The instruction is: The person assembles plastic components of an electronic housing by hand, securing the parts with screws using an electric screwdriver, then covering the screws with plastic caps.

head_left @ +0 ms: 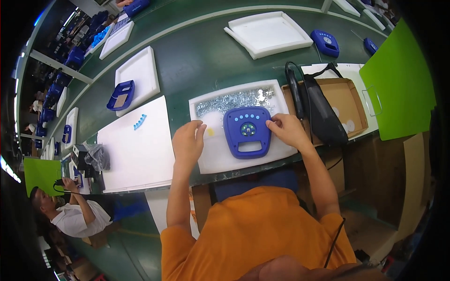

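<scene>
A blue plastic housing lies on a white foam tray. It has a row of pale blue round buttons near its top edge, a round centre with green parts, and an oblong handle opening below. The thumb and forefinger of my right hand are closed at the housing's upper right edge. To the left of the housing, above the tray's left rim, is my left hand, apart from it. Its fingers are curled, with thumb and forefinger close together; whatever is between them is too small to tell. Many small shiny metal pieces fill the tray's far part.
At right a black bag with a cable lies over a cardboard box, beside a green panel. On the left, a white board bears a blue button strip. Farther back are foam trays and blue housings. Someone works at far left.
</scene>
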Tool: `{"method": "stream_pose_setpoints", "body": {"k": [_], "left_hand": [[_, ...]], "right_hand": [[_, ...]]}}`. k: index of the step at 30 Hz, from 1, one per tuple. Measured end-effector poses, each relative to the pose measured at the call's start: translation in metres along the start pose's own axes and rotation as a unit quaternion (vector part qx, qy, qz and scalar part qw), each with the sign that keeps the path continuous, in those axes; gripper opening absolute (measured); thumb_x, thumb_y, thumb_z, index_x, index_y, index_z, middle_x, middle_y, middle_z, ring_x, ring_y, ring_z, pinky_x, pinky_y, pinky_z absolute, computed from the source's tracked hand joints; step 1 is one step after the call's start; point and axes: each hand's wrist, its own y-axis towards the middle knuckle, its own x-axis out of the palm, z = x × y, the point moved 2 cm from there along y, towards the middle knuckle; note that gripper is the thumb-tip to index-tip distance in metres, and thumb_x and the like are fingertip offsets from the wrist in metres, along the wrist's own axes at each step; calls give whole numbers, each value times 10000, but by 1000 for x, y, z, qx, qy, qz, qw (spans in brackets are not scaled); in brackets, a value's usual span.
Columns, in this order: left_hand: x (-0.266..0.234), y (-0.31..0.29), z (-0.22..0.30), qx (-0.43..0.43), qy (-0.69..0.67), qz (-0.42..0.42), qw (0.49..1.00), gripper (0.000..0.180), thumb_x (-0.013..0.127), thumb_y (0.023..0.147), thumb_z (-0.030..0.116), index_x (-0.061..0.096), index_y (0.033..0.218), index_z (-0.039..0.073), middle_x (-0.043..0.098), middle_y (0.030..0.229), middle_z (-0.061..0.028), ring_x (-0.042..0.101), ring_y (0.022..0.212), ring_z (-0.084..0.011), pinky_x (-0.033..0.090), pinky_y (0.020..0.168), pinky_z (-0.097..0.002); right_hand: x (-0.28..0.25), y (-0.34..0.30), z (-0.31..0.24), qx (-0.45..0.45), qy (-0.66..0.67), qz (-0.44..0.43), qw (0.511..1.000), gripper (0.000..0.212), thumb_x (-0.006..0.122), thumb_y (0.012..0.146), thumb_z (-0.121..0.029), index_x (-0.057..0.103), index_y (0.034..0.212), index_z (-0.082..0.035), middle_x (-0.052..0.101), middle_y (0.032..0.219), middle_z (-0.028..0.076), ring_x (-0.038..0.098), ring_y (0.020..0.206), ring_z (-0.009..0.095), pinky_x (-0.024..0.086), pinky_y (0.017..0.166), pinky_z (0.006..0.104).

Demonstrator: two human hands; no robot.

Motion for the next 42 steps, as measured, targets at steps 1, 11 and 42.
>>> {"method": "stream_pose_setpoints", "body": {"k": [1,11,42], "left_hand": [[2,3,1,69,51,57,995,123,799,1044,184,811,1095,72,834,1056,-130,794,994,-331,600,847,-438],[74,62,-8,171,3,24,985,83,829,918,117,824,989,75,795,986,-119,742,983,-377,563,881,-501],[33,35,0,143,-31,64,987,37,763,1010,74,770,1044,59,776,1010,-129,741,974,-370,567,887,-470]], "right_hand": [[-2,2,-4,-23,-80,-13,996,371,818,1034,-290,829,1102,74,807,839,171,792,760,262,621,723,379],[-30,-32,-3,-49,12,144,988,257,790,1048,-248,854,1074,0,823,883,183,815,779,297,625,739,388],[-196,18,230,121,-141,108,977,218,888,975,-132,741,1000,26,732,881,105,689,819,207,577,744,383]]}}
